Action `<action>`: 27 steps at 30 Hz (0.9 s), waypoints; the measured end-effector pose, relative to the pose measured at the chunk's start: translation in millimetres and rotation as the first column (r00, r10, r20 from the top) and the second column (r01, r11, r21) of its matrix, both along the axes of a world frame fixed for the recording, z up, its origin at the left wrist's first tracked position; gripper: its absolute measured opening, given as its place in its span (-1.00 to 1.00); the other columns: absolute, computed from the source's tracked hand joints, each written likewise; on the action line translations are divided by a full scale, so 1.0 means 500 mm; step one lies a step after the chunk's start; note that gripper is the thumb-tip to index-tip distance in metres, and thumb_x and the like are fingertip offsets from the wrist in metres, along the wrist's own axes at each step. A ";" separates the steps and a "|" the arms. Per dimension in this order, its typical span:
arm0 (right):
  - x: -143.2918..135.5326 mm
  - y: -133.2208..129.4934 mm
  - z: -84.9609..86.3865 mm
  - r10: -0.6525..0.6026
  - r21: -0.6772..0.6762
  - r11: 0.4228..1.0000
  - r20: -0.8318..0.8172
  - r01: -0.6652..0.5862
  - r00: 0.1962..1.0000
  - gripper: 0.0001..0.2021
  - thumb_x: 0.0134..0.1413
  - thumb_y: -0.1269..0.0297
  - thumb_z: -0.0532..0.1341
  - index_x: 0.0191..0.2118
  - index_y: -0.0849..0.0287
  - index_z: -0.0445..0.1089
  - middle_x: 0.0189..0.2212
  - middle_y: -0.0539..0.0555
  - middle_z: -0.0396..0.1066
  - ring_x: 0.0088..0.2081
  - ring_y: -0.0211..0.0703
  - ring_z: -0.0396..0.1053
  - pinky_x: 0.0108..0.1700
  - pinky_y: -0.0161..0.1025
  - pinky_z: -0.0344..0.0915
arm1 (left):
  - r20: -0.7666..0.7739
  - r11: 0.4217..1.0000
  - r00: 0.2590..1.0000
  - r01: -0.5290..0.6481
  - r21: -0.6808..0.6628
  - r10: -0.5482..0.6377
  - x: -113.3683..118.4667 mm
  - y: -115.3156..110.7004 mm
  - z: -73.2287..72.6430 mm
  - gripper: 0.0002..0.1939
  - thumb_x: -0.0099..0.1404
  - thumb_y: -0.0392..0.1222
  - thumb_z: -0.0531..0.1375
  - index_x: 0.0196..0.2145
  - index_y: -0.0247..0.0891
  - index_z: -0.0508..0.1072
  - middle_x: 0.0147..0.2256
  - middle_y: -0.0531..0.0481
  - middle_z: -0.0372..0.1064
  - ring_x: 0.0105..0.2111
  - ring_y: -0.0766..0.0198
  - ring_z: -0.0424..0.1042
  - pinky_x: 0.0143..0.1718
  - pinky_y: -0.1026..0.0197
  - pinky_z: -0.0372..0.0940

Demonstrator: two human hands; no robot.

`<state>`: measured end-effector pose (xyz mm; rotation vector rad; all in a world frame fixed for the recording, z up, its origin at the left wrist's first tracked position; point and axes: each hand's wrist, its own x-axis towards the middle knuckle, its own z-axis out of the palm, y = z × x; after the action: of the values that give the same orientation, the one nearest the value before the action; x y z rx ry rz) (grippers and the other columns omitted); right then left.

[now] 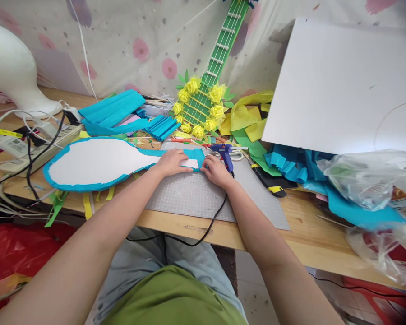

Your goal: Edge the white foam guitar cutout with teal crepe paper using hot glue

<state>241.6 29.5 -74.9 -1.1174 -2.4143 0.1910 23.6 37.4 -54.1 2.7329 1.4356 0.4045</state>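
Note:
A white board cutout shaped like a small guitar (94, 161), edged in folded blue crepe paper (198, 155), lies with its neck pointing right. My left hand (172, 162) grips the neck near its end, fingers across it and thumb at the near edge. At the tip of the neck, my right hand (216, 170) is closed, its fingertips pinching the blue paper edge. A bare white patch shows between both hands. Just behind my right hand is a blue hot glue gun (225, 153). Beneath the neck lies a grey cutting mat (189, 196).
A finished green ukulele (206, 90) with yellow paper flowers leans at the back. Blue crepe paper (113, 113), a power strip (37, 149) and cables crowd the left. A yellow-black utility knife (267, 180), a white board (341, 90) and a plastic bag (362, 178) are right.

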 end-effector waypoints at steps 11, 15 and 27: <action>-0.024 -0.020 -0.003 -0.011 0.118 0.993 -0.014 0.013 1.000 -0.75 0.00 0.14 0.18 -0.23 0.17 0.23 -0.23 0.17 0.24 -0.14 -0.01 0.20 -0.13 -0.11 0.21 | 0.044 0.999 0.999 -0.011 -0.035 0.013 0.001 0.001 -0.001 -0.44 0.06 0.24 0.16 -0.17 -0.26 0.47 -0.20 -0.10 0.37 -0.13 0.08 0.32 -0.11 0.11 0.18; -0.036 -0.007 -0.015 -0.061 0.170 0.983 -0.066 0.071 0.996 -0.67 0.00 0.06 0.19 -0.20 0.17 0.20 -0.20 0.21 0.23 -0.09 0.05 0.18 -0.11 -0.05 0.20 | 0.050 0.999 0.999 -0.007 -0.033 0.009 0.001 0.005 -0.004 -0.45 0.04 0.26 0.17 -0.19 -0.24 0.48 -0.21 -0.09 0.37 -0.13 0.09 0.32 -0.10 0.12 0.18; -0.020 0.010 -0.021 -0.110 0.143 0.982 -0.112 0.126 0.988 -0.54 -0.15 -0.04 0.27 -0.18 0.13 0.21 -0.12 0.21 0.22 -0.04 0.09 0.16 -0.04 0.03 0.15 | 0.051 0.994 0.997 -0.045 -0.100 0.051 0.006 0.005 0.004 -0.47 -0.01 0.22 0.23 -0.21 -0.24 0.47 -0.21 -0.07 0.37 -0.11 0.09 0.31 -0.09 0.14 0.17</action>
<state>231.6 34.2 -85.2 -1.1491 -2.2235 0.0278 26.4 40.0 -52.0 2.5954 1.4694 0.3944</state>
